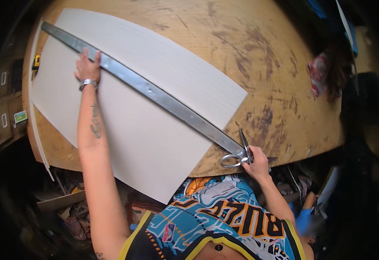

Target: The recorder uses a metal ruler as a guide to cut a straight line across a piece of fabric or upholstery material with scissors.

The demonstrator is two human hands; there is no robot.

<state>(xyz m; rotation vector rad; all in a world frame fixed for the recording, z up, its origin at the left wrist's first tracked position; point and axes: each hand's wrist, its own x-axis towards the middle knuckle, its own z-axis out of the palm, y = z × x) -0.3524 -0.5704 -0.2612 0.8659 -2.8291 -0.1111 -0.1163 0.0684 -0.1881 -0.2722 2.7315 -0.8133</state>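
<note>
One pale sheet (146, 108), one long metal straightedge (154, 93), one pair of scissors (239, 154), one wooden bench (258, 65), one wristwatch (87, 82), two hands: left (87, 67), right (256, 162).

Left hand (87, 67) flat on a long metal straightedge (154, 93), pinning it at 10 o'clock across a large pale sheet (146, 130). Straightedge runs diagonally from 10 to 5 o'clock. Right hand (256, 164) at 5 o'clock grips scissors (238, 155), blades pointing up beside the straightedge's lower end. Sheet lies on a scuffed wooden table (263, 73), near corner overhanging the table edge at 6 o'clock.
</note>
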